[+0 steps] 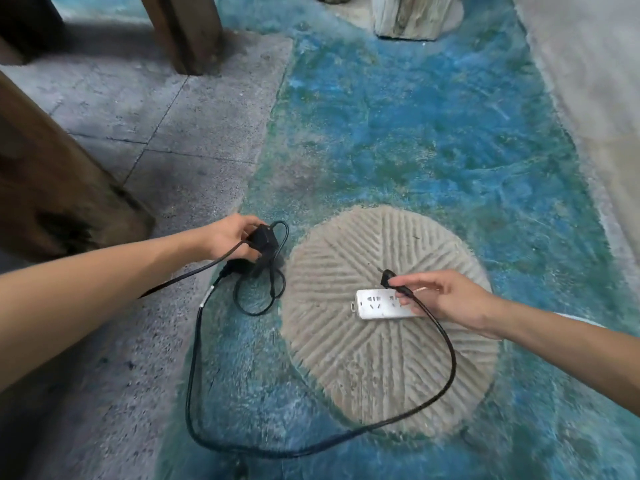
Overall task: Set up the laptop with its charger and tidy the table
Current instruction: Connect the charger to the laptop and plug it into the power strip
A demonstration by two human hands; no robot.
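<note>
Black cable runs in a wide loop across the floor, from the charger brick down along the left, round the near side and back up to the plug. The left hand grips the brick, fingers curled round it, just above the seam where grey paving meets the blue-green painted floor. A thinner cord hangs from the brick in small coils, and one strand trails back under the left forearm.

The right hand pinches the plug between thumb and fingertips, holding it just above the white power strip, apart from its sockets. The plug's head points left, towards the strip's free end. The strip lies flat near the far right edge of a round grooved millstone set in the floor, its long axis running left to right, sockets facing up; its right end is hidden behind the hand.

Two dark wooden posts stand on the paving at the left, well apart from the millstone. A pale weathered stump stands at the far edge of the painted floor, and bare concrete borders it on the right.
</note>
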